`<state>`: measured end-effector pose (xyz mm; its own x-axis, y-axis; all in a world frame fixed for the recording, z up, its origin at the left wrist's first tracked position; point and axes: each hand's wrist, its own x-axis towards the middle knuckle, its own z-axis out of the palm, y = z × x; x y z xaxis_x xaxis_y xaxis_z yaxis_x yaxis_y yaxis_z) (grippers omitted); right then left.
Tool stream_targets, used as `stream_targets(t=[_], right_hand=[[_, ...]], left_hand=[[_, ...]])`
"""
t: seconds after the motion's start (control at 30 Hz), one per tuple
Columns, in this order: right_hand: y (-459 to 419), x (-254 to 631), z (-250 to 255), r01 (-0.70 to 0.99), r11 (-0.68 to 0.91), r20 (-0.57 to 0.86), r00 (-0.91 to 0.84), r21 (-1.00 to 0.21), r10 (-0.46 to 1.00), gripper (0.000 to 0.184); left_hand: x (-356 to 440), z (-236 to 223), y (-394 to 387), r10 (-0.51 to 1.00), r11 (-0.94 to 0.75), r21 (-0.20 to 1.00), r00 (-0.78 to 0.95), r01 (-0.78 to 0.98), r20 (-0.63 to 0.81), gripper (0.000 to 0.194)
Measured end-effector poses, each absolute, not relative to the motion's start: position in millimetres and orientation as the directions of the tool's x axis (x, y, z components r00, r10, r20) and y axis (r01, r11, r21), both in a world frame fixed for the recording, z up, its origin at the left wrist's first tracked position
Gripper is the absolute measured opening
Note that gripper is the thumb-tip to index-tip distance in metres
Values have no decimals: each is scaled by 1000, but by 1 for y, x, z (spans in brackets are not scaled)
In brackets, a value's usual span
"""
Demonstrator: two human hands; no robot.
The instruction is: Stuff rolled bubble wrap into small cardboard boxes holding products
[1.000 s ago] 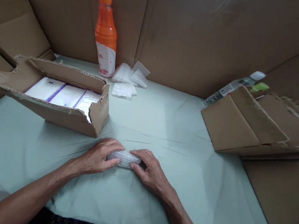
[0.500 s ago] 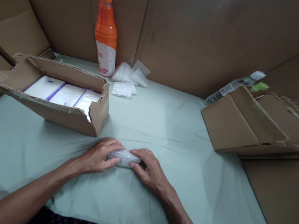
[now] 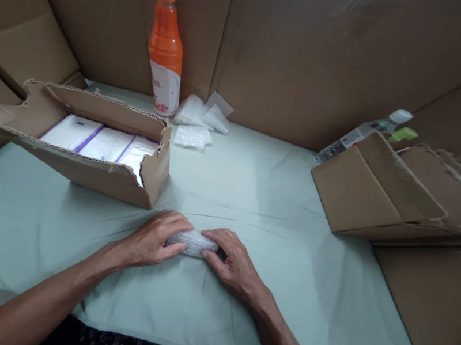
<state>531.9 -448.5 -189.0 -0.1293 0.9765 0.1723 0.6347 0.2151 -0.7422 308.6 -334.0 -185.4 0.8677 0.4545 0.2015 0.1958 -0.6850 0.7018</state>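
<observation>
A small roll of clear bubble wrap lies on the pale green cloth in front of me. Around its left end curl the fingers and thumb of my left hand. My right hand grips the other end, thumb at the near side and fingers on the far side. Whether anything is wrapped inside the roll, I cannot tell. Both forearms reach in from the bottom of the view.
Left of my hands stands an open cardboard box holding white packs with purple edges. Behind it are an orange bottle and several bubble-wrap pieces. On the right, a carton sits before a leaning clear bottle.
Both hands keep the same hold on the bubble wrap roll. Only a slight shift of the whole view shows.
</observation>
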Motion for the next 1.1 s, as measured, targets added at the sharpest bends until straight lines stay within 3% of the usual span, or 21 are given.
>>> stream_targets(t=[1.1], right_hand=[[-448, 530, -188, 655, 225, 190, -125, -721, 974, 29]], left_hand=[[308, -188, -334, 446, -712, 678, 862, 180, 240, 25]])
